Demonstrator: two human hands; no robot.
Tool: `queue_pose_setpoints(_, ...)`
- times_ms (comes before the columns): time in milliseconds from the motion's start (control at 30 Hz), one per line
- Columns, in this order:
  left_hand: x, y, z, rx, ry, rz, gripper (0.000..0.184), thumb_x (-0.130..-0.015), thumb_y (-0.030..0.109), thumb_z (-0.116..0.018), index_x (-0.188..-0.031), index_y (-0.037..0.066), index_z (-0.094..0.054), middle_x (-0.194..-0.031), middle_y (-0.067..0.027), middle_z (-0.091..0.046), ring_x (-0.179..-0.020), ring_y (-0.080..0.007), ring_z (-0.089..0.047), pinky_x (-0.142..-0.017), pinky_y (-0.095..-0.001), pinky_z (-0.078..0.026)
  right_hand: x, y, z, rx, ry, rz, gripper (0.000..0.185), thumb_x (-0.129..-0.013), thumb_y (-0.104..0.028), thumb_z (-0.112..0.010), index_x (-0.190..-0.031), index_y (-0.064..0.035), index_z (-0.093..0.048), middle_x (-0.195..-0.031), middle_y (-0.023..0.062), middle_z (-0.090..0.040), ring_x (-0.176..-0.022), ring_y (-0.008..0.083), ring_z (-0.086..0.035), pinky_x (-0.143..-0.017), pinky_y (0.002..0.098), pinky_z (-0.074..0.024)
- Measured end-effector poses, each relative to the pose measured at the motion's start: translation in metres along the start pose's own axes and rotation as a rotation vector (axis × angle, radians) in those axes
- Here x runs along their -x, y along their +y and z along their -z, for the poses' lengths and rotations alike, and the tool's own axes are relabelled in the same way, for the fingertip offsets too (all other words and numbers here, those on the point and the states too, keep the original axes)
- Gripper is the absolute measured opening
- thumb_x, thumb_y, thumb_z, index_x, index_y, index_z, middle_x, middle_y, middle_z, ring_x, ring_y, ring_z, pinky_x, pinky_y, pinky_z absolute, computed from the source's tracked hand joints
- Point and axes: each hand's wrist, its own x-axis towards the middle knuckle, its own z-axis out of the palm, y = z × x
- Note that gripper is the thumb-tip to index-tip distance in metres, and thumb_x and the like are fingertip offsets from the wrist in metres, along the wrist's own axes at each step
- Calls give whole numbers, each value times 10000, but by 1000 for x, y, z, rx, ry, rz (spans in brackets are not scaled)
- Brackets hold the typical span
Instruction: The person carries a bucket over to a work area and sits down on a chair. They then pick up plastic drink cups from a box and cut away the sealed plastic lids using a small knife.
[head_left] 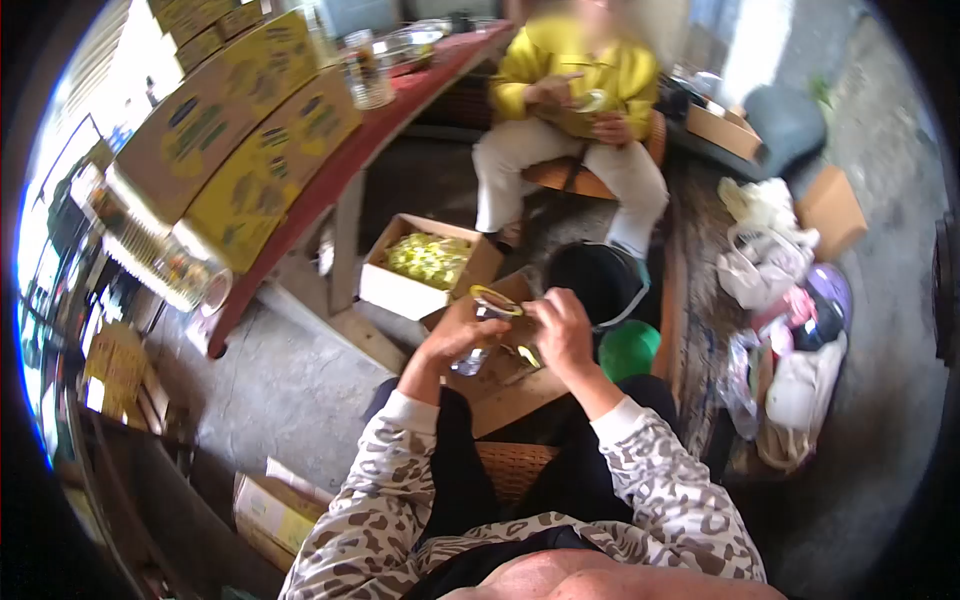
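My left hand is wrapped round a clear plastic cup with a yellow rim, its mouth tilted up towards me. My right hand is closed in a pinch right beside that rim; whatever its fingertips hold is too small to make out. Below both hands lies an open cardboard box on my lap side, with a clear plastic piece and small scraps in it. Just beyond my left hand stands a carton full of small yellow-green pieces.
Opposite sits a person in a yellow jacket, holding a small round thing. A black bucket and green basin stand right of my hands. Yellow cartons and stacked cups line the red table. Bags lie far right.
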Motion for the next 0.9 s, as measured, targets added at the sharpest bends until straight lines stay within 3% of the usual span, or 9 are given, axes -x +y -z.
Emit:
queue_pose_setpoints(33, 4, 1, 2, -23, 18, -79, 383, -789, 172, -742, -1090, -18, -601, -933, -63, -650, -817, -131, -595, -736, -292, -492, 0, 0, -2, 1, 0, 0, 181, -730, 23, -649, -883, -74, -655, -821, 61, -539, -804, 261, -572, -700, 394, -468)
queue_pose_setpoints(167, 10, 17, 6, 115, -60, 125, 383, -805, 192, -730, -1096, -21, -603, -890, -53, -628, -814, -116, -584, -716, -274, -475, 0, -3, 6, -71, 10, -60, 207, -711, 54, -657, -877, -68, -637, -815, 66, -530, -800, 273, -565, -709, 400, -467)
queue_pose_setpoints(200, 9, 18, 7, 90, -93, 53, 372, -807, 185, -732, -1093, -16, -605, -887, -46, -616, -813, -111, -575, -703, -268, -465, 2, 1, 2, -106, 19, -101, 176, -745, 45, -664, -875, -68, -627, -821, 74, -532, -803, 288, -564, -713, 406, -472)
queue_pose_setpoints(300, 2, 10, 5, -50, 6, -104, 433, -770, 166, -811, -1110, 7, -596, -1016, -62, -637, -922, -133, -602, -805, -275, -498, 5, 11, -4, -202, 48, -253, 136, -786, 26, -671, -870, -70, -623, -822, 81, -543, -809, 299, -568, -711, 406, -475)
queue_pose_setpoints(367, 0, 7, 4, -74, 39, -111, 469, -754, 153, -835, -1124, 10, -584, -1057, -73, -639, -984, -141, -604, -864, -292, -504, 6, 18, -5, -264, 69, -324, 103, -817, 18, -682, -857, -48, -614, -810, 85, -558, -749, 273, -580, -629, 381, -474)
queue_pose_setpoints(533, -2, 9, 0, -104, 93, -75, 494, -743, 153, -848, -1134, 8, -583, -1063, -75, -649, -961, -146, -626, -856, -296, -520, 6, 28, -3, -356, 44, -392, 79, -825, 10, -695, -868, -36, -646, -790, 82, -566, -669, 240, -589, -582, 347, -468)
queue_pose_setpoints(900, 0, 13, -3, -398, 235, -185, 587, -687, 230, -888, -1157, 29, -598, -1063, -85, -669, -998, -177, -646, -887, -323, -512, 3, 29, -2, -358, 20, -413, 78, -828, 20, -683, -889, -23, -659, -802, 84, -584, -677, 231, -602, -593, 337, -482)
